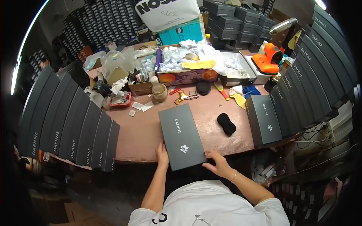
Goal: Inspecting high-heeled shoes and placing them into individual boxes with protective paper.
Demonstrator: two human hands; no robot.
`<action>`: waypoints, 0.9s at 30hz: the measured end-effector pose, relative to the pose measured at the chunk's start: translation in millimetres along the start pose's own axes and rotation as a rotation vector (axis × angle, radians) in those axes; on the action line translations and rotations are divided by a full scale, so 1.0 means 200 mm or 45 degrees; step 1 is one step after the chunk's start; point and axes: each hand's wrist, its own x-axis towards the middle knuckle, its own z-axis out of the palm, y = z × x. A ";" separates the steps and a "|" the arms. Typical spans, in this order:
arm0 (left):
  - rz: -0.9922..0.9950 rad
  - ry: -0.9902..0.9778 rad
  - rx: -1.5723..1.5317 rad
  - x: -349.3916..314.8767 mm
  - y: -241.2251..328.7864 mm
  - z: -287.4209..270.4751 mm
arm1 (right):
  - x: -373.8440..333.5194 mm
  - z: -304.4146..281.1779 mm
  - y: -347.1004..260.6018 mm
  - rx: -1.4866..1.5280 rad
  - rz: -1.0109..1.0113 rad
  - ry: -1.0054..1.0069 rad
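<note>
Pinkish-brown and scuffed, one workbench spread across the room, with dark boxes piled in many rows along the back wall, too many to count; six grey boxes made up the left stack, while the right stack rose higher, its exact number hard to tell.

One grey lidded box was between the two hands, at the front of the bench, its near end reaching past the front edge; whether its underside touched the bench could not be told. Its left side was held by the left hand, fingers partly hidden behind the box; the right hand was at the near right corner, thumb and fingers moderately apart against the side, though how firmly they gripped could not be told; one thin bracelet circled the right wrist.

Right of the box lay one black pad, narrow-waisted; beyond stood one round black container, one tan bottle and one orange device; one brush with a red and yellow handle lay near one patterned carton heaped with crumpled paper.
</note>
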 end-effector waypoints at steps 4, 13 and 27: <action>-0.485 -0.183 -0.495 -0.24 0.37 -0.02 | 0.10 0.10 0.19 0.568 1.074 -0.299; -0.418 -0.320 -1.196 -0.36 0.58 0.18 | 0.33 -0.30 0.20 1.296 1.312 -0.090; 0.208 -0.178 0.924 -0.05 0.70 -0.58 | 0.39 0.22 -0.25 -0.294 -0.051 -0.335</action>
